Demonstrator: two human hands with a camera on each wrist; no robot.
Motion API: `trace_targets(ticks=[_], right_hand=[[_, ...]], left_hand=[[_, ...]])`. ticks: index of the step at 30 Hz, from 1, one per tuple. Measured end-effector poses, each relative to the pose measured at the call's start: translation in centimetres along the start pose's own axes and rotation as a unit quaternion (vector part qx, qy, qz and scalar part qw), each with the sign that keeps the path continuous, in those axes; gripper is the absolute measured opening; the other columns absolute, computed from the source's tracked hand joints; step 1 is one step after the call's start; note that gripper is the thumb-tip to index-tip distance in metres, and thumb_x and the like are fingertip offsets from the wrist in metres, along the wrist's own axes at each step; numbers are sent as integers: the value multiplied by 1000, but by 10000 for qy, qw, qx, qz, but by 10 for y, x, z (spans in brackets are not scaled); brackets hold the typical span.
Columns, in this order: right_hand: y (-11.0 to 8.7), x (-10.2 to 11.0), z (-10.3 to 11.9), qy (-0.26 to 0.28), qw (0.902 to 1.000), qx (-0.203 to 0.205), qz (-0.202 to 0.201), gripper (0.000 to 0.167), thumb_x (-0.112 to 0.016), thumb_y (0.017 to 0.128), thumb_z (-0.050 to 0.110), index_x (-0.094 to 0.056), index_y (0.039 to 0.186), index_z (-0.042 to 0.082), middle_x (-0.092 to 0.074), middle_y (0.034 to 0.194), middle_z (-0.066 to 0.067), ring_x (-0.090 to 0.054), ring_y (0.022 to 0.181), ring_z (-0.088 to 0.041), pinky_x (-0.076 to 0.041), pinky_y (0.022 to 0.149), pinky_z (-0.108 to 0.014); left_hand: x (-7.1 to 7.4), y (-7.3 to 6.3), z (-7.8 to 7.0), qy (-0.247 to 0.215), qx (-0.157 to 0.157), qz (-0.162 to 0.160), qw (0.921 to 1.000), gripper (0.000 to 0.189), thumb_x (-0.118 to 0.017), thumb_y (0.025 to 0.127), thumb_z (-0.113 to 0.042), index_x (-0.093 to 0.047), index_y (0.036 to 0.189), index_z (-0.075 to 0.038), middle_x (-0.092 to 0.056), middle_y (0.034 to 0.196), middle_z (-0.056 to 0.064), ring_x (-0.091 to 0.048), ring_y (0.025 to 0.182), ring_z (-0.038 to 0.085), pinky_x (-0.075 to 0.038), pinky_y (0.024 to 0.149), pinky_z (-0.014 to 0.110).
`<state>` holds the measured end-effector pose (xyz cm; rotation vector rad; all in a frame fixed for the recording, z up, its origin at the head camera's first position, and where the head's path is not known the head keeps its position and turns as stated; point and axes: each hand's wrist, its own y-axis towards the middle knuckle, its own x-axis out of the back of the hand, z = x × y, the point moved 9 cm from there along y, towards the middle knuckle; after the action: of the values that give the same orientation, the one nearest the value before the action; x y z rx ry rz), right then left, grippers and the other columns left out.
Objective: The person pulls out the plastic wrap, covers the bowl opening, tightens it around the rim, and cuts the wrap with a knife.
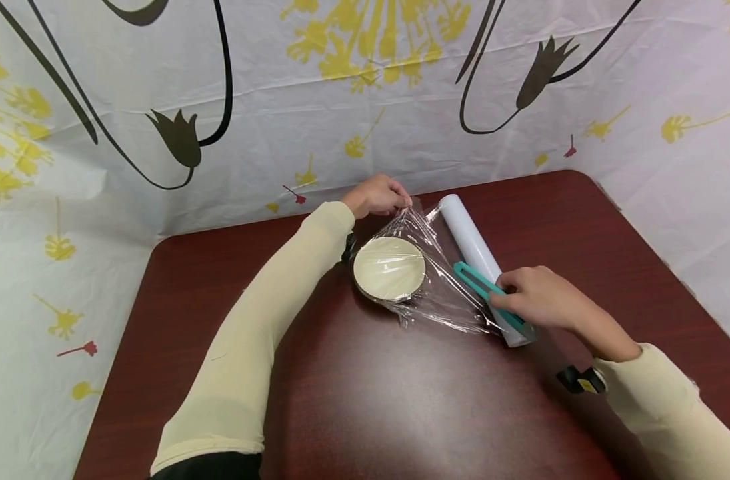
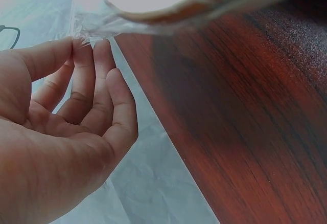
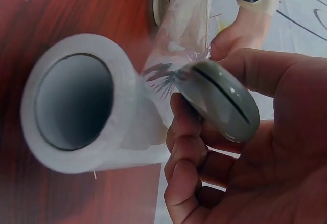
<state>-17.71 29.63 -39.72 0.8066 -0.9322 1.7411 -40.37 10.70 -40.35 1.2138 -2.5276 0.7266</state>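
Note:
A round cream bowl stands on the table with clear cling film stretched over its top. Just beyond it, my left hand pinches a gathered corner of the film between thumb and fingertips; the left wrist view shows that pinch up close. The film runs rightward to a white roll lying on the table. My right hand grips a long, slim teal tool with a slot along it, held over the roll. Its rounded end shows in the right wrist view.
The dark red wooden table has rounded far corners. Behind it and at both sides hangs a white cloth with yellow, red and dark plant prints. The roll's hollow core faces the right wrist camera.

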Motion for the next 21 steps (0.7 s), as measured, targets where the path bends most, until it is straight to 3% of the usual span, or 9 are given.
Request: trace_targets(ticks=[11,21], right_hand=[[-30,-7,0,-71,9998,9,-188,15,-69,96,21,-69,81,20,-54,64,10,-49,60,-10,-40,55,-28],[-57,-13,-2,-209,9995,41,-236,23,-72,97,22,-61,77,25,-44,64,13,-41,61,-5,-34,56,-25]], left_hand=[[0,0,0,195,-10,-27,9998,19,-69,109,-9,-77,121,2,-66,87,-3,-62,82,16,-58,95,41],[1,-3,-1,11,-33,-78,10000,18,-69,108,-7,-77,121,3,-65,91,-1,-64,89,20,-56,103,48]])
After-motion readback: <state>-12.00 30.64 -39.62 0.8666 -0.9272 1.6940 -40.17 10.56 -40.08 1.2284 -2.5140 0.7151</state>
